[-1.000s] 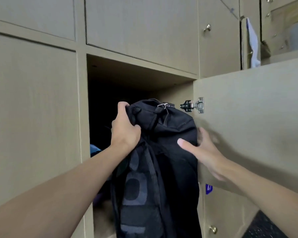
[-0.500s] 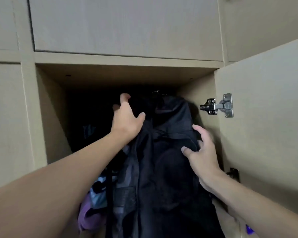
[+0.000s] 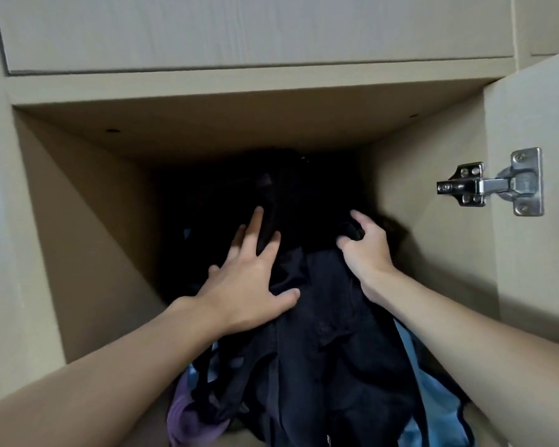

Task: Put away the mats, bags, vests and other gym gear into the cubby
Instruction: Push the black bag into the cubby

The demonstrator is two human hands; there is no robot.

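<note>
1. The black bag [image 3: 329,366] lies inside the open cubby [image 3: 88,253], directly ahead of and under both hands. Its long axis runs front to back. The near end is at the cubby's mouth and the far end is lost in the dark at the back.
2. The left hand [image 3: 249,282] lies palm down on the bag's left side, fingers straight and spread. It presses on the bag and grips nothing.
3. The right hand [image 3: 365,250] has its fingers curled, pinching a fold of the bag's fabric on the side nearer the right wall. The two hands flank the bag's midline at about the same depth.
4. The next move is probably a push straight back along that axis, and there seems to be room above the bag.
5. The bag is soft, crumpled black fabric with thin straps trailing at the front left. It will likely sag rather than slide as one piece.
6. It rests on light blue fabric [image 3: 433,398], with a purple item [image 3: 188,421] at the front left.
7. The door [image 3: 536,124] stands open to the right on a metal hinge [image 3: 491,185].
</note>
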